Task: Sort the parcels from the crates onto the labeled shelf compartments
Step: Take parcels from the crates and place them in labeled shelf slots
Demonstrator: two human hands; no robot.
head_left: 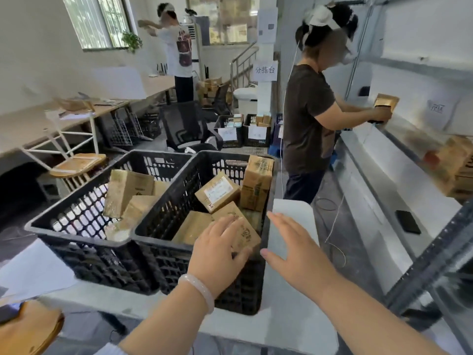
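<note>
Two hands are at the right-hand crate (158, 254) on the desk (281, 324). The left hand (217, 249) lies on a small cardboard parcel (245, 234) inside, fingers nearly straight, thumb at its near edge, not closed round it. The right hand (299, 254) hovers spread and empty by the rim. The parcel looks stiff, light and tape-slick, best pinched across opposite sides

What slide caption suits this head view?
Left hand rests on a parcel in a black crate; right hand hovers open beside it.
</note>
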